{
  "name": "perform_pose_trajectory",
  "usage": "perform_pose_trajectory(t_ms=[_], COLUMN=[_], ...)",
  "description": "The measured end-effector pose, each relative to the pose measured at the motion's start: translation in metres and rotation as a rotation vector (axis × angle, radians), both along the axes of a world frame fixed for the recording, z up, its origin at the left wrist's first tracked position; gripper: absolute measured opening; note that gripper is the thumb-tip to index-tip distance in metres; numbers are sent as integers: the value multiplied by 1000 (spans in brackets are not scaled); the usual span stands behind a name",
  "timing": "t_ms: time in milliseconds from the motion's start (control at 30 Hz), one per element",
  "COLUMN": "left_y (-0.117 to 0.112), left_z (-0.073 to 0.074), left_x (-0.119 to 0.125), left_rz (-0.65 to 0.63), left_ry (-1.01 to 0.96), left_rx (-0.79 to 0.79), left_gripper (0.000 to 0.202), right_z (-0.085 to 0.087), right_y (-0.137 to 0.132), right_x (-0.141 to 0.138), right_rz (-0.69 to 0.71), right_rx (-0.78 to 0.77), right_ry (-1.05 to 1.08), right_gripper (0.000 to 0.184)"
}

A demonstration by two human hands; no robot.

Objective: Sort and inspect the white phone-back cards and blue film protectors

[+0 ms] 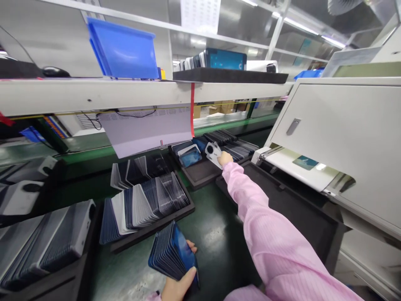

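**Stack in one hand, single cover in the other**

My left hand [178,284] grips a fanned stack of dark phone covers [172,253] low over the green counter [213,234], near its front edge. My right hand [224,159], arm stretched out in a pink sleeve [266,234], pinches a white cover [213,153] above the black tray [200,173] toward the counter's far edge.

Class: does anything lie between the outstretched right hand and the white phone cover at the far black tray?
Nothing visible: the right hand already touches the white phone cover above the far black tray.
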State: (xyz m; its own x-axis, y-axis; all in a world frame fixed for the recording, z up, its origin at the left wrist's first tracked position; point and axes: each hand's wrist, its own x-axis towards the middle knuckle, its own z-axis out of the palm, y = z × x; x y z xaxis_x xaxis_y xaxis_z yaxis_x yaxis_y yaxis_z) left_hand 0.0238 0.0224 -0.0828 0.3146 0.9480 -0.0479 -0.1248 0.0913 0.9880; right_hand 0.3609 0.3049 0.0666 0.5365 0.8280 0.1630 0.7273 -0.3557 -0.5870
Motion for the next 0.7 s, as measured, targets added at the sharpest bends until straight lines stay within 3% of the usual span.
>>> perform_pose_trajectory(t_ms=[100,167,267,367,467,600,700], left_y=[6,7,8,9,10,6,4], left_z=[2,7,16,24,25,23,25], left_x=[-2,0,3,3,2,0,-4], left_rz=[-14,31,95,184,255,216,156], left_ry=[-44,-74,-54,-14,46,123,166], left_rx=[-57,-20,107,120,130,108,128], left_gripper=[56,54,55,58,62,60,62], right_z=[0,-12,-44,-80,-105,-115,-113], right_y=[-36,-71,-133,-196,-244,-278,-285], right_x=[-8,-25,-67,-115,-157,-189,-193], right_rz=[75,183,370,503,586,830,1104], right_rx=[172,267,353,393,383,311,264], right_ry=[201,340,534,662,681,614,475], right_gripper=[32,33,38,40,33,27,48])
